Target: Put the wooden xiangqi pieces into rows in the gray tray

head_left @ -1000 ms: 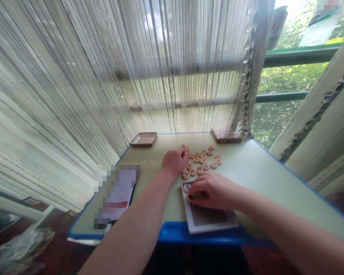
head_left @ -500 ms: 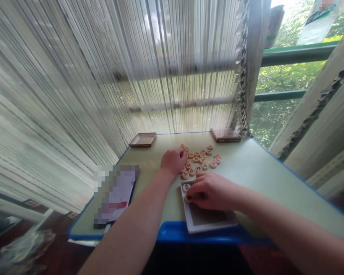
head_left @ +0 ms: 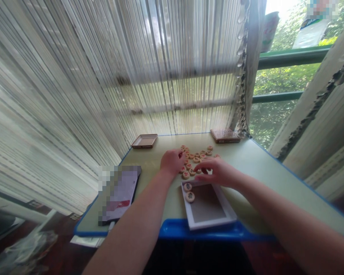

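Several round wooden pieces with red or black characters (head_left: 185,175) lie loosely on the pale green table. My left hand (head_left: 173,160) rests at the left side of these pieces, its fingers curled; what they hold, if anything, is hidden. Over the near edge of the group is my right hand (head_left: 215,171), thumb and fingers apart, its fingertips at a piece with a dark character (head_left: 192,172). Below it, a shallow white box (head_left: 231,217) holds two black-marked pieces (head_left: 190,197), one behind the other along its left wall.
An open brown box lid (head_left: 145,141) stands at the back left, a flat brown box (head_left: 225,136) at the back right. A tablet (head_left: 122,191) lies on the left. A blue tray edge (head_left: 172,229) runs along the front, and string curtains (head_left: 172,57) hang behind.
My right hand has moved from inside the white box up to the loose pieces. It has let go of the second piece, which now lies in the box. My left hand has barely moved.
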The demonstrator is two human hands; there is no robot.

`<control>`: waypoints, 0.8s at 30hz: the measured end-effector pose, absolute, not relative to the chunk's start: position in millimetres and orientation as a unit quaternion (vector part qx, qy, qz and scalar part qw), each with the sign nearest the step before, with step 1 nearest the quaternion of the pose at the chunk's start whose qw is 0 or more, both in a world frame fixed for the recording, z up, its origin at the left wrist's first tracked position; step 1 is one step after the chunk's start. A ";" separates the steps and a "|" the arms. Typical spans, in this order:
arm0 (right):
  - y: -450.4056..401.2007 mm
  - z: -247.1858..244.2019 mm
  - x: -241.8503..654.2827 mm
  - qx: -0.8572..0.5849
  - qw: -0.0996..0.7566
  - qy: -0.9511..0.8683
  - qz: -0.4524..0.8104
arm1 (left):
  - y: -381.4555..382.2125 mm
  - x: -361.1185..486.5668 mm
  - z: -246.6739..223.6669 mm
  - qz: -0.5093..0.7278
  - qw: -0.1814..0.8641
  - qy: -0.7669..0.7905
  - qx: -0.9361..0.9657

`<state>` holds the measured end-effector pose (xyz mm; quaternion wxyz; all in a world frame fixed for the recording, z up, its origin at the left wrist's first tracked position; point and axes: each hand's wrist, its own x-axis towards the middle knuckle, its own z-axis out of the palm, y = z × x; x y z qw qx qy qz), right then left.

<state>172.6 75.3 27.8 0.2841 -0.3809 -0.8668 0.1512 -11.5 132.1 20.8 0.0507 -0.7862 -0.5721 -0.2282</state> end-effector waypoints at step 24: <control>104.6 11.3 184.4 -0.474 0.291 -0.820 0.134 | 143.0 -12.5 21.9 -0.321 -0.074 -0.627 -0.706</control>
